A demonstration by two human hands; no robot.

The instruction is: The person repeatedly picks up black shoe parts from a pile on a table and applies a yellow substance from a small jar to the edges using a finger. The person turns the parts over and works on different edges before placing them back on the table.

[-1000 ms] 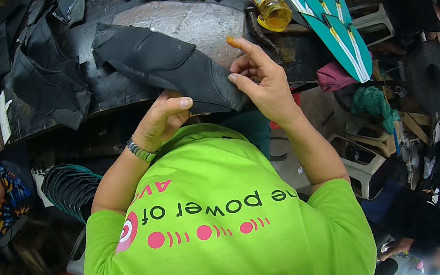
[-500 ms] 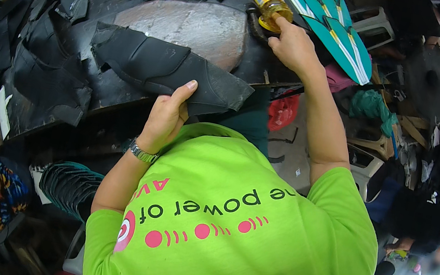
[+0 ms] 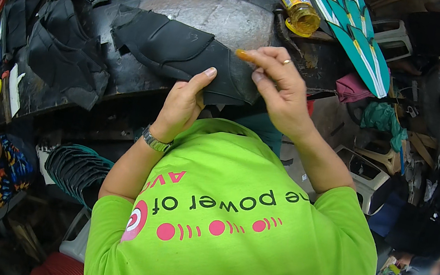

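- Black cut piece (image 3: 179, 53): matte, curved, wide at my left hand and tapering away from me, lying on the dark worktable (image 3: 124, 82) just above both my hands.
- My left hand (image 3: 181, 104) grips its near edge, thumb raised along the surface, fingers curled beneath.
- My right hand (image 3: 276, 85) pinches a small orange-tipped applicator (image 3: 244, 55) between thumb and forefinger, its tip touching the piece's right end.
- Beyond my right hand stands a yellow jar (image 3: 300, 13).
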